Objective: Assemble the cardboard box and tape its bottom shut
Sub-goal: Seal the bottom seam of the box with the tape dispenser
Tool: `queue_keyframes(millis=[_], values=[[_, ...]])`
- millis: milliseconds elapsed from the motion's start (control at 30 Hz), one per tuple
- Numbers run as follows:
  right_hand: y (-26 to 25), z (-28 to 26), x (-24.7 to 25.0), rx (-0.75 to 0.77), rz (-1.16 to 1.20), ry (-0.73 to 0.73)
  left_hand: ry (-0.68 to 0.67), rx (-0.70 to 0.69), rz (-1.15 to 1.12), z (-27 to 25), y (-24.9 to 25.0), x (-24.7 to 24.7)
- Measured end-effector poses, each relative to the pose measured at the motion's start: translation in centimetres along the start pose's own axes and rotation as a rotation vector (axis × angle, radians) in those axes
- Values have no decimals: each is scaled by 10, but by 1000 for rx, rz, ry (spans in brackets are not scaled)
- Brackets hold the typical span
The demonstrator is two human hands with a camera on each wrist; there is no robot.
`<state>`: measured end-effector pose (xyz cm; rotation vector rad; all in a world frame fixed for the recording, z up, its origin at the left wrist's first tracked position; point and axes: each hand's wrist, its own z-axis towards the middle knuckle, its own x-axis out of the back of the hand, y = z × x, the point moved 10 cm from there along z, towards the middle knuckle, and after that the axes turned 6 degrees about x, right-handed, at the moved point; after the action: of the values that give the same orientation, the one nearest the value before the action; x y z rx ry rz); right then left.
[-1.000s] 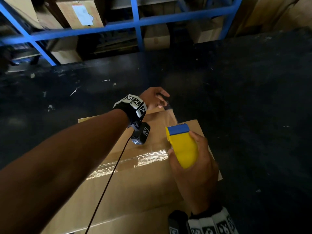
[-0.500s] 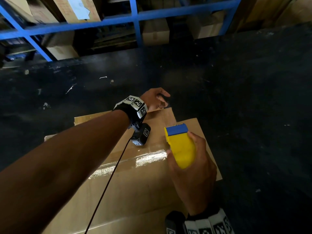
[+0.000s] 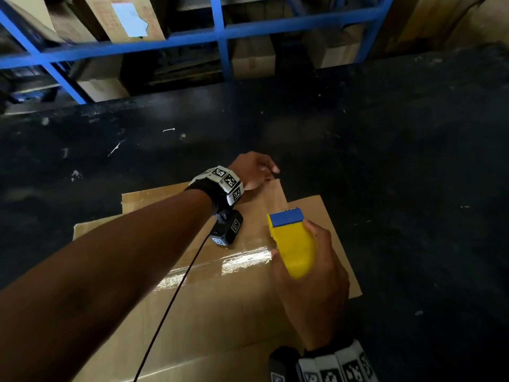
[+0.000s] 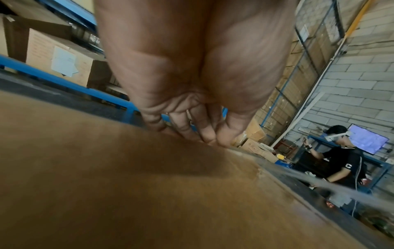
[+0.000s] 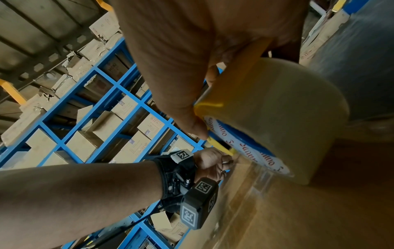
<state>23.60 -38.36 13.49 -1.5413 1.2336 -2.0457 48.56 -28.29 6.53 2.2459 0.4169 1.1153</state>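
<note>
So the cardboard box (image 3: pixel 225 293) is lying bottom-up on the dark tabletop (image 3: pixel 413 188), flaps folded in, and there's already a glossy strip of clear tape (image 3: pixel 242 261) across the seam, running roughly left-to-right in the head view. A second strip runs the other way, away from the person toward the far edge, so the long axis that matters now points from the dispenser straight out to the left hand.

The right hand (image 3: pixel 311 293) has its grip wrapped around the yellow tape dispenser (image 3: pixel 293 241), blue cutter end pointing at the far edge. In the right wrist view the tape roll (image 5: pixel 277 118) sits just above the cardboard, with the film coming off it down onto the box.

The left hand (image 3: pixel 253 172) is at the far edge, well ahead of the dispenser. Fingers (image 4: pixel 192 129) are bent down onto the cardboard edge, pressing or pinching the tape end there. I honestly can't tell which, it's too blurry.

My read: the left hand is the anchor and is nearer the edge where the tape has to fold over, while the right one only has to cut or pull along that same line. If the dispenser drifts sideways off that axis, I'd guess the strip wrinkles.
</note>
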Motion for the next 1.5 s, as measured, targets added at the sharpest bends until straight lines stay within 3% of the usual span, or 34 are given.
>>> queue_keyframes(millis=[133,267,367,433,567,767,900,1100,1200,1500], values=[[1,0,2,-22,-9,3,10,-25,108,-19,-1,2],[3,-1,0,-50,-10,-5,199,-150,150,-67,-7,8],[6,-1,-4,-110,-15,-36,275,-256,242,-127,-15,-14],[6,-1,-7,-119,-12,-79,254,-262,300,-165,-25,-41],[-2,-2,-4,-52,-18,-120,7,-171,572,-205,-51,-108],[2,-20,10,-39,-7,-111,-14,-135,688,-200,-60,-117],[22,-71,38,-42,28,-69,-16,-129,693,-197,-62,-117],[75,-156,74,-176,35,-83,-13,-127,678,-196,-63,-118],[94,-181,77,-243,75,-146,-27,-124,677,-197,-62,-117],[125,-196,53,-194,-5,-97,-31,-118,735,-194,-64,-121]])
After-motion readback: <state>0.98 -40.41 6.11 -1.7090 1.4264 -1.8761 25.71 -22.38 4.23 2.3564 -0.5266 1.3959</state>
